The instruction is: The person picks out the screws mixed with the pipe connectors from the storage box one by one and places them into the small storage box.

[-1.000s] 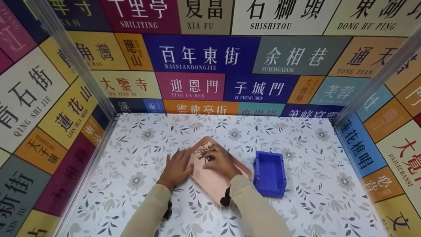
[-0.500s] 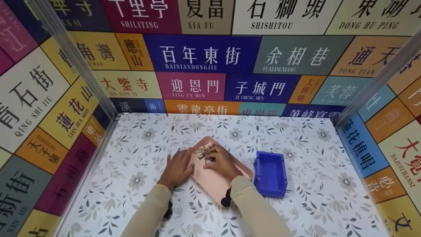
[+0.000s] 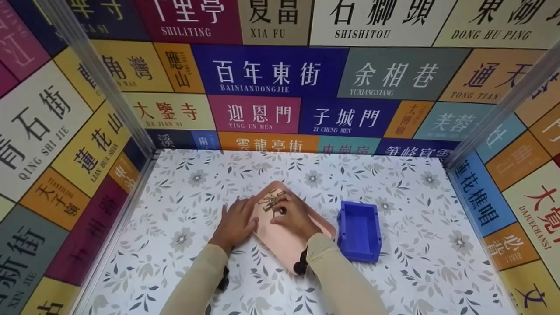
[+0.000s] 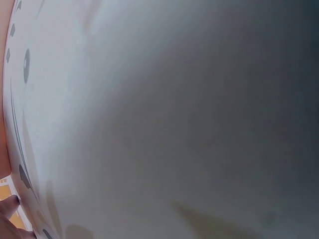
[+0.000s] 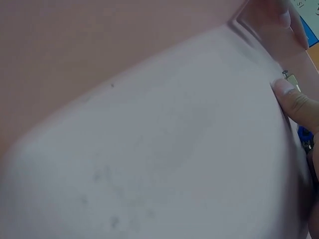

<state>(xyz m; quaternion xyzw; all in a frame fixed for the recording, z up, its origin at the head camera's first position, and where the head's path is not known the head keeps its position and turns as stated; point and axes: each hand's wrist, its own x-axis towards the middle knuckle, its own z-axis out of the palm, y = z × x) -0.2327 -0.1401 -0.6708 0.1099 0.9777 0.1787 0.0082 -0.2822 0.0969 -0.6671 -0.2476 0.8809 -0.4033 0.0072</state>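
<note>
A pink tray [image 3: 278, 243] lies at a slant on the table, with several small brass-coloured rod-like pieces [image 3: 267, 206] heaped at its far end. My left hand [image 3: 234, 223] rests against the tray's left edge, fingers spread. Over the heap, my right hand [image 3: 295, 214] has its thumb and fingers curled around a small dark piece [image 3: 282, 211], mostly hidden. In the right wrist view, the thumb [image 5: 294, 99] touches the tray beside a small metal piece [image 5: 293, 79], and something blue and dark [image 5: 305, 133] shows between thumb and fingers. The left wrist view is mostly blurred tablecloth.
A blue plastic bin [image 3: 361, 232] stands just right of the tray, with nothing visible inside. The leaf-patterned tablecloth [image 3: 188, 267] covers the table. Printed wall panels [image 3: 271, 70] enclose it at the back and both sides.
Both hands, the tray and the bin stay almost in place. Only the right hand's fingertips shift slightly at the heap of small pieces.
</note>
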